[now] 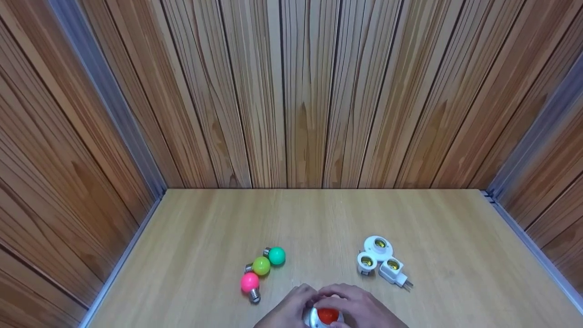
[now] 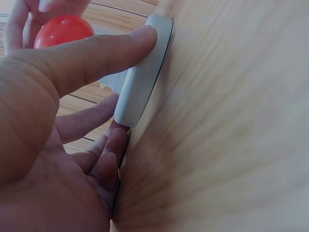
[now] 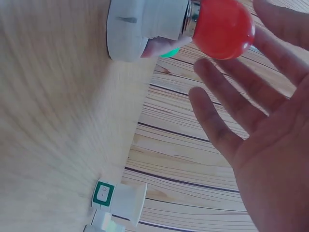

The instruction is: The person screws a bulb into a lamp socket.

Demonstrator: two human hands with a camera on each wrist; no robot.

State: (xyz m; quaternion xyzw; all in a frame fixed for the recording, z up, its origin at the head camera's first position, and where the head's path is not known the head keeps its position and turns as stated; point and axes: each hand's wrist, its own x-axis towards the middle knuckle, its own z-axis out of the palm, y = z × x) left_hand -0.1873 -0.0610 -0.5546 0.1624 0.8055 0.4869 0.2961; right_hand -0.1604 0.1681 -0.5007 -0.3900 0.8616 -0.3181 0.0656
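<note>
Red bulb (image 1: 328,314): at the near edge of your view, between your two hands, seated in the white lamp holder (image 2: 145,72), which rests on the table (image 1: 205,218).
Bulb axis: the long axis runs up from the tabletop, about upright; globe up, metal cap (image 3: 193,18) down toward the socket. A slight tilt cannot be ruled out.
Left hand (image 1: 289,308): closed on the holder's base, your thumb across its rim and fingers at the opposite side.
Right hand (image 1: 360,304): fingers spread and gently curved around the globe, the thumb apart from it; you cannot tell whether any fingertip touches.
Cap exposure: part of the metal shows above the collar, so the bulb may not be fully home.
Cross-threading: likely if you turn the globe while it leans off the socket's axis.
Base spin: possible if your left grip slackens under twisting.
Slip or breakage: smooth globe; too light a pinch could slide, too hard a squeeze could crack it.
</note>
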